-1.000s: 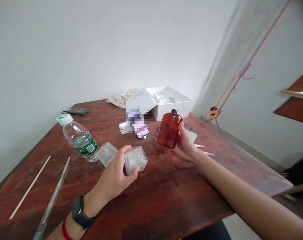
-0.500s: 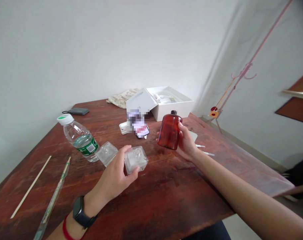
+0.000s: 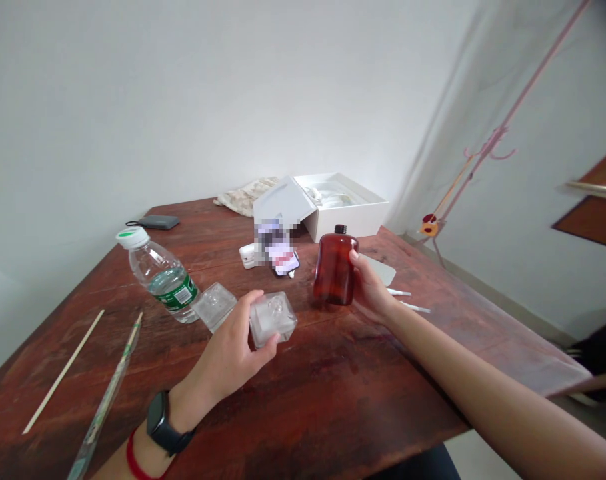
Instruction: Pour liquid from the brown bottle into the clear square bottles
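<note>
From where I stood: left hand (image 3: 233,353) gripped clear square container (image 3: 273,319); right hand (image 3: 375,288) clasped amber bottle (image 3: 335,270), upright, before white box (image 3: 355,221). Second container (image 3: 215,303) sat beside water bottle (image 3: 170,287).

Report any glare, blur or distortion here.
Head view: mosaic blocks hide part of the smartphone; head view: pale glare washes the right end of the wooden tabletop; head view: the coat stand leans, perhaps lens distortion; head view: the amber bottle looks fairly sharp.
</note>
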`<state>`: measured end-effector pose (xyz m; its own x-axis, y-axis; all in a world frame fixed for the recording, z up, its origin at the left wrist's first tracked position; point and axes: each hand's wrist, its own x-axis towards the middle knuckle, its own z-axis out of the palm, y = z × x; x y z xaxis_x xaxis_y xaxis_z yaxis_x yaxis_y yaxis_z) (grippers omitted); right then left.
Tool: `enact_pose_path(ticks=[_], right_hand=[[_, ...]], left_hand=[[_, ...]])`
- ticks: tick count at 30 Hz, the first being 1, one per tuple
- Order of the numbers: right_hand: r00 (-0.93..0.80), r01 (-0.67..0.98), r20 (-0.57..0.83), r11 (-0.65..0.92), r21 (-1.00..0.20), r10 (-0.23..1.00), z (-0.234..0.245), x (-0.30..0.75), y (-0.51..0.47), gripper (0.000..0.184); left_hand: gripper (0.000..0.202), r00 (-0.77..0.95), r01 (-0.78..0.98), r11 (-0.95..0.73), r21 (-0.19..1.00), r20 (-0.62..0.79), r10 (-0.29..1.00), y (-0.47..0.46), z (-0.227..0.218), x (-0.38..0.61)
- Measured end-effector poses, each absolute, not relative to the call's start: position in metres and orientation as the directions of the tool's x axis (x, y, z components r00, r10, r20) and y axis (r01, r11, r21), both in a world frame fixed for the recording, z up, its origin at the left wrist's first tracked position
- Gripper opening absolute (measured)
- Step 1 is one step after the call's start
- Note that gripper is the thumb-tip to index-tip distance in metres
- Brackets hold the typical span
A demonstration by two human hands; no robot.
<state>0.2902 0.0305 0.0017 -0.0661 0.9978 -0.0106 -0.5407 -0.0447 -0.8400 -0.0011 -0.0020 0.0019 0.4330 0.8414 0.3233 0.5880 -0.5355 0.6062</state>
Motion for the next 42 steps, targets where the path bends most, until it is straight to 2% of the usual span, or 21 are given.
enact_pose_path(ticks=[12, 16, 21, 23, 26, 34, 42], right_hand=[[-0.077, -0.501, -0.029, -0.064, -0.863, 0.997, -0.0006, 0.2895, 0.0276, 0.051], [-0.014, -0.463, -0.020, -0.024, -0.886, 1.000, -0.0037, 0.2893, 0.0284, 0.052], [0.022, -0.271, 0.091, 0.093, -0.958, 0.996, -0.0064, 0.2921, 0.0307, 0.049], [0.018, -0.178, 0.178, 0.178, -0.968, 0.984, -0.0042, 0.2917, 0.0295, 0.048], [-0.031, -0.094, 0.241, 0.237, -0.967, 0.970, -0.0004, 0.2900, 0.0261, 0.058], [-0.094, -0.027, 0.210, 0.208, -0.978, 0.973, -0.0042, 0.2936, 0.0239, 0.072], [-0.083, 0.031, 0.204, 0.207, -0.978, 0.975, -0.0062, 0.2964, 0.0234, 0.069]], left_hand=[[0.063, 0.443, 0.596, -0.533, 0.600, 0.308, 0.842, -0.0041, 0.0036, -0.0001], [0.063, 0.439, 0.590, -0.535, 0.605, 0.316, 0.841, -0.0045, 0.0029, 0.0004], [0.060, 0.431, 0.579, -0.543, 0.609, 0.337, 0.837, -0.0046, 0.0033, 0.0008], [0.059, 0.434, 0.577, -0.552, 0.602, 0.347, 0.831, -0.0047, 0.0034, 0.0010], [0.058, 0.435, 0.573, -0.568, 0.591, 0.367, 0.822, -0.0051, 0.0027, 0.0016], [0.060, 0.408, 0.548, -0.579, 0.604, 0.411, 0.815, -0.0057, 0.0003, 0.0024], [0.059, 0.394, 0.540, -0.574, 0.615, 0.418, 0.819, -0.0057, 0.0002, 0.0031]])
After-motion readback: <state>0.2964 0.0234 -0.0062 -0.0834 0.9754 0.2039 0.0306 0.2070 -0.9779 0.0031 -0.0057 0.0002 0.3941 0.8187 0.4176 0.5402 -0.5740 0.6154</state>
